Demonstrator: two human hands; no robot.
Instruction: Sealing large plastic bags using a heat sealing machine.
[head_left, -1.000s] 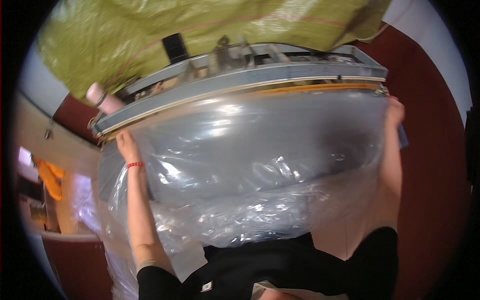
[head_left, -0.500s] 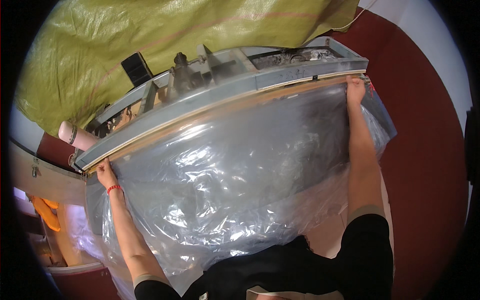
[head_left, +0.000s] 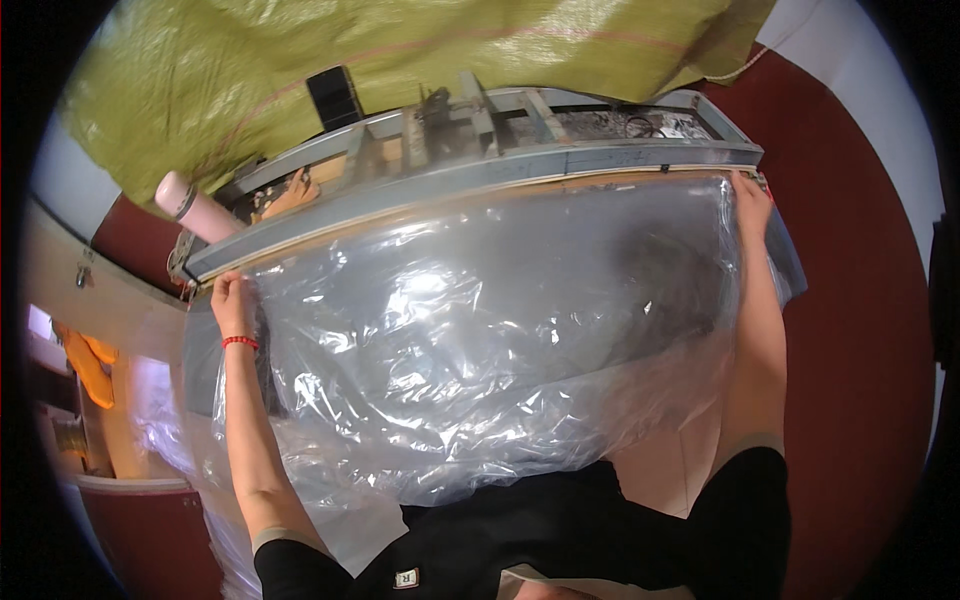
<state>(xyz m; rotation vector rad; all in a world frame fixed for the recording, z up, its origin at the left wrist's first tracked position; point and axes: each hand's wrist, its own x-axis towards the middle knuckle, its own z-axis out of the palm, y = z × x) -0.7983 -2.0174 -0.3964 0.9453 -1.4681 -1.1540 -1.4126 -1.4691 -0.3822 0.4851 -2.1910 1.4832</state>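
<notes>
A wide sheet of clear plastic film (head_left: pixel 480 330), creased and shiny, spreads in front of me and sags toward my body. My left hand (head_left: pixel 232 303), with a red bead bracelet at the wrist, pinches its far left corner. At the far right corner, my right hand (head_left: pixel 752 207) grips the film between thumb and fingers. Both hands are close to the front edge of a long grey metal frame (head_left: pixel 500 172), which has a pale strip along it. The film's far edge lies along that strip. Whether the film is one layer or a bag, I cannot tell.
A pink bottle (head_left: pixel 200 208) leans at the frame's left end. Behind it a dark phone (head_left: pixel 335 98) rests against a yellow-green woven sheet (head_left: pixel 480 50). Crossbars and a metal mechanism (head_left: pixel 432 108) sit inside the frame. Dark red floor (head_left: pixel 850 300) lies to the right; orange footwear-like items (head_left: pixel 90 370) are at left.
My view has turned, so the frame sits more level and farther right. Both hands keep their grip at the film's corners; the film's creases have shifted, with more wrinkles near the left hand.
</notes>
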